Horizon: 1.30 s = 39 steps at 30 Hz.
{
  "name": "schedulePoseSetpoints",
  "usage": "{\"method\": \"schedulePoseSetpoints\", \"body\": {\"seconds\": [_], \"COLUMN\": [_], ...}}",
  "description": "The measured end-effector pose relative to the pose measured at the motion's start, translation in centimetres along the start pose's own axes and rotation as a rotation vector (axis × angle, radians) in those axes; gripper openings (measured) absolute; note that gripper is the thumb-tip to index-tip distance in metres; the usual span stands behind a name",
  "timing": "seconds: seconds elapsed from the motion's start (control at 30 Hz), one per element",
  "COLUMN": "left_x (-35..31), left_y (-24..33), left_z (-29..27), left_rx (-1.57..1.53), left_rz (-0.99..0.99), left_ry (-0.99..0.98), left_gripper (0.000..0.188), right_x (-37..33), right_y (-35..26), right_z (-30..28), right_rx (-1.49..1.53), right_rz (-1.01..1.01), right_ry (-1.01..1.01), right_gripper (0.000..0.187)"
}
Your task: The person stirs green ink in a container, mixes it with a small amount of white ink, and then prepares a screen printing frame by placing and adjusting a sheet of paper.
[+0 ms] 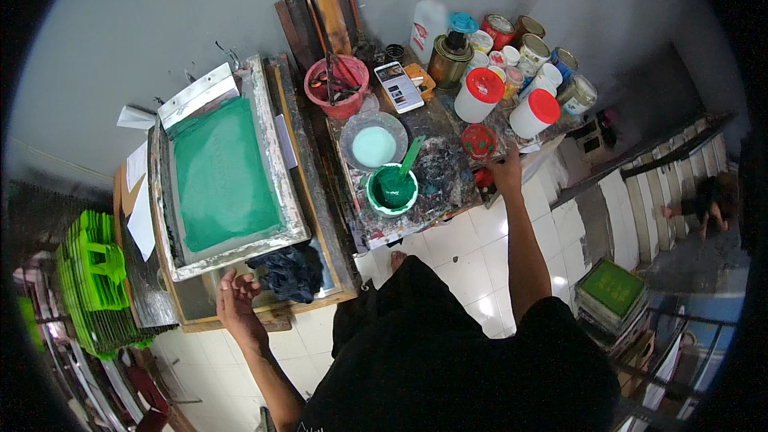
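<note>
My left hand (238,304) is beside the near edge of a wood-framed printing screen (224,176) coated with green ink. Its fingers are loosely bent and apart, holding nothing. A crumpled dark cloth or plastic bag (290,272) lies just right of it. At the right end of the paint-stained worktable (440,168), my right hand (506,172) reaches down with its fingers spread. Closest to it are a small red item (483,178), partly hidden, and a red round tub (478,142). Whether the fingertips touch the red item is unclear.
Nearby stand a green paint tub with a spatula (394,190), a bowl of pale mint liquid (374,142), a pink basket of tools (336,86) and a phone (398,86). Red-lidded jars (534,114) and several paint cans fill the back right. Another person (714,204) is far right.
</note>
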State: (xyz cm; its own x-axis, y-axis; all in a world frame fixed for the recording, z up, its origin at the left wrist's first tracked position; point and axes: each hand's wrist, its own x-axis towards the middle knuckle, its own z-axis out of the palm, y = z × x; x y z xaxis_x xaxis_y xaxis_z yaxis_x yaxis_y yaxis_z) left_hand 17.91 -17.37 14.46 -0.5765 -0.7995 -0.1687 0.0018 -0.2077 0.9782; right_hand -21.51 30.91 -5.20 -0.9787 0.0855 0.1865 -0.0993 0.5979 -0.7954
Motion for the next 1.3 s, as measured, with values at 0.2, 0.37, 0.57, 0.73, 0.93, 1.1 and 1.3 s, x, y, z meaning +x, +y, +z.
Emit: {"method": "schedulePoseSetpoints", "body": {"seconds": [0.2,0.37,0.57,0.73,0.93,1.1,1.3], "left_x": [-3.3,-4.4,-5.2,-5.6,-5.6,-6.0,-6.9], "left_y": [-0.4,0.0,0.9,1.4,3.0,2.9,2.7], "left_z": [1.0,2.7,5.2,9.1,13.0,15.8,19.0], "left_rx": [-0.054,-0.040,-0.018,0.000,0.023,0.008,0.042], "left_rz": [0.010,0.026,0.067,0.087,0.140,0.115,-0.065], "left_ry": [0.112,0.142,0.151,0.034,-0.085,-0.292,-0.528], "left_gripper": [0.043,0.043,0.039,0.034,0.032,0.028,0.045], "right_x": [3.4,4.2,2.4,-0.5,-1.7,-2.5,-4.6], "right_y": [0.0,-1.0,-7.3,-15.4,-19.6,-21.4,-25.0], "right_z": [1.2,2.5,-0.9,-6.1,-8.6,-10.1,-11.3], "right_rx": [-0.328,-0.444,-0.418,-0.361,-0.209,-0.190,-0.024], "right_rz": [-0.251,-0.163,-0.418,-0.600,-0.776,-0.851,-0.746], "right_ry": [-0.179,-0.244,-0.185,-0.091,-0.067,-0.044,-0.227], "right_gripper": [0.114,0.118,0.109,0.101,0.100,0.098,0.101]}}
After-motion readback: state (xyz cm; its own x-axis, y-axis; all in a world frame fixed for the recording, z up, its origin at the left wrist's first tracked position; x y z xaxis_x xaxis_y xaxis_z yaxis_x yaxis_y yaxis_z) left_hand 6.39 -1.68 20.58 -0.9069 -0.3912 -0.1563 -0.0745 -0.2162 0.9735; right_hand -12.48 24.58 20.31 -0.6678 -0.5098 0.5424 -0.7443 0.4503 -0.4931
